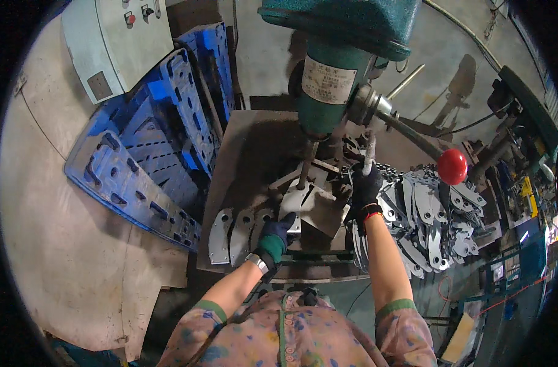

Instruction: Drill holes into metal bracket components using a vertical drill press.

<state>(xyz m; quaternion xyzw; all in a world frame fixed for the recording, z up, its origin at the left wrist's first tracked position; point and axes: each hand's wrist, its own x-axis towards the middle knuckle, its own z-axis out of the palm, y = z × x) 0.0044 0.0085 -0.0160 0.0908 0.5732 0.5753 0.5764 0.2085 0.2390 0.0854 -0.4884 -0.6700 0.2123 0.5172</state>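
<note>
A green drill press [320, 116] stands before me, its spindle and bit [306, 165] reaching down to a flat, curved grey metal plate [293, 202]. My left hand [275, 237], in a dark glove, grips the plate's near end, the thumb lying on top; the undersides of the fingers are hidden. My gloved right hand [366, 185] is closed round a bar of the press's feed handle [370, 153], right of the bit. Beneath and beside the plate lie metal fixture pieces [325, 211]. Left of my left hand, similar plates [220, 237] lie side by side on the worktable [236, 147].
A large pile of metal plates [422, 214] lies to the right of my right hand. Another feed arm with a red ball knob [452, 166] sticks out above it. Blue plastic pallets [150, 140] lean at the left, below a pale control box [120, 46].
</note>
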